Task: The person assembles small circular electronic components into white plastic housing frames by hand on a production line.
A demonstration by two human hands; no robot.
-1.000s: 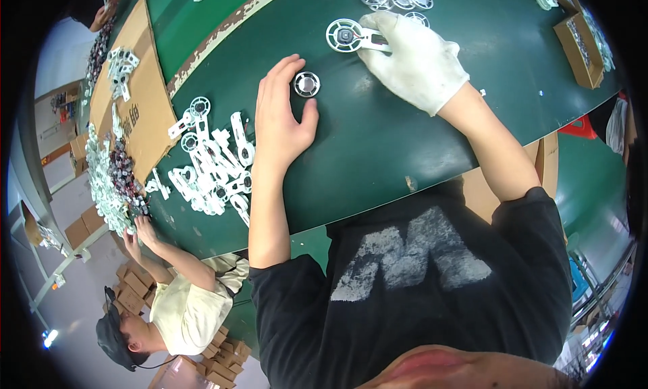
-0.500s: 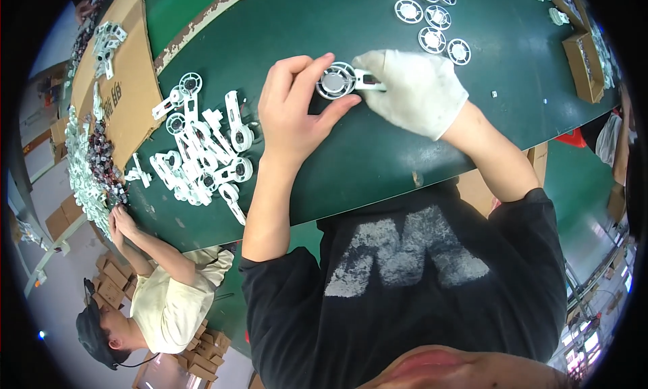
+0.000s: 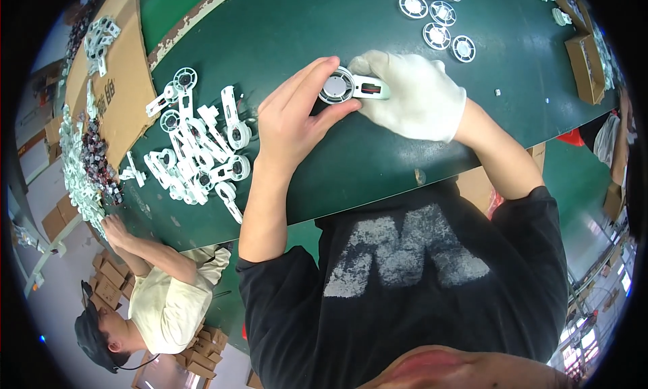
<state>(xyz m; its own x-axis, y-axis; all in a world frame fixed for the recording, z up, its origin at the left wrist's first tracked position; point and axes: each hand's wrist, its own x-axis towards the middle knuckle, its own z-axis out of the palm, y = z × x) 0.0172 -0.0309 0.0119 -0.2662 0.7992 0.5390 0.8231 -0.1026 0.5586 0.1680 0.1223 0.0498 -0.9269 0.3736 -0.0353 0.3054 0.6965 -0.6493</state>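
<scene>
A small white handheld fan [image 3: 337, 88] with a round grey-centred head is held between my two hands above the table. My bare left hand [image 3: 295, 115] closes on the head's rim, with fingertips above and thumb below. My right hand [image 3: 415, 98], in a white glove, grips the short handle, whose slot shows something dark and red inside. To the left of my left hand lies a loose heap of similar white fan bodies [image 3: 196, 146]. Several round spoked grilles [image 3: 437, 36] lie on the table beyond my right hand.
The green table [image 3: 324, 179] has a cardboard sheet [image 3: 125, 71] on its left with white parts [image 3: 101, 41] on it. Piles of white and dark small parts [image 3: 98, 163] lie near a co-worker [image 3: 165, 301]. An open cardboard box [image 3: 584, 68] stands at the right.
The round grille and the head's ring, seen overlapping off-centre before, now look lined up. The handle has turned so its slot faces up more. Both hands keep hold of the fan.
</scene>
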